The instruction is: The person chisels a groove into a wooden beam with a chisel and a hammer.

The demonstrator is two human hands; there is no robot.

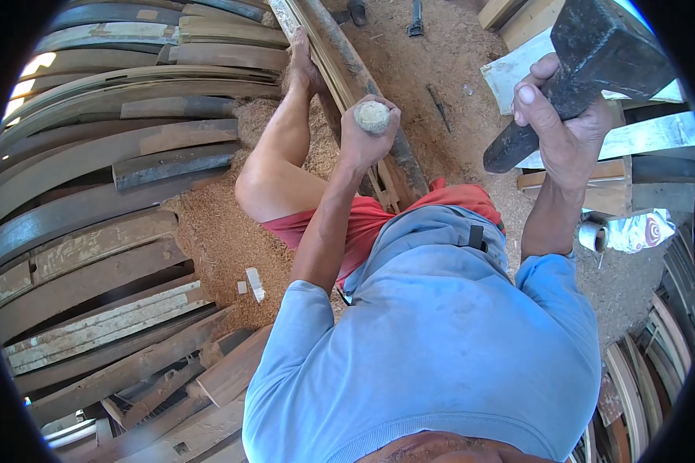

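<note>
Midway prob.: L hand point(367, 143) fisted round chisel point(373, 116) set on plank point(347, 69), R hand point(567, 135) clenched on raised hammer point(587, 62); shavings point(216, 231) already heaped, cutting unfinished.

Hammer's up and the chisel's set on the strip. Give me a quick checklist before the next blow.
1. Left hand wrapped round chisel handle: ok.
2. Right hand gripping the raised hammer: ok.
3. Foot pressed on the long wooden strip, pinning it: ok.
4. Chisel tip seated in the wood: cannot tell, hidden by the hand.
5. Bare knee close beside the strike line: not ok.
</note>
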